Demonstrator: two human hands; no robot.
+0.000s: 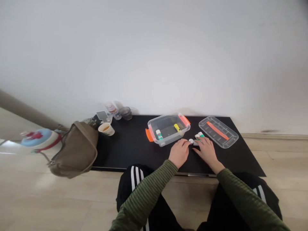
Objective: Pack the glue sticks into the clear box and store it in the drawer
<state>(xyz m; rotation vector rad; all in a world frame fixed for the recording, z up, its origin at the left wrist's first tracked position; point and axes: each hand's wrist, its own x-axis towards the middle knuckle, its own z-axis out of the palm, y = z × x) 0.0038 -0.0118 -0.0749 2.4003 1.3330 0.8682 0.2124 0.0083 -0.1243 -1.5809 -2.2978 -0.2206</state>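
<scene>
My left hand (180, 152) is closed, its fingertips at a white round end (191, 141) of what looks like a glue stick. Facing it, my right hand (206, 152) has its fingers bent over a white piece (195, 144) beside that end; its hold is partly hidden. Just beyond the right fingers lie green glue sticks with white caps (200, 134), partly covered by the hand. Behind my left hand stands an open clear plastic box (168, 140) with orange latches. Inside it are a green-and-white glue stick (159, 134) and a yellow stick (177, 127).
The box's clear lid (231, 141) with an orange handle lies at the right. A paper cup (106, 129) of drink, a dark glass (126, 113), a bottle (113, 110) and a brown bag (77, 150) are on the left. The black table (134, 154) meets the wall.
</scene>
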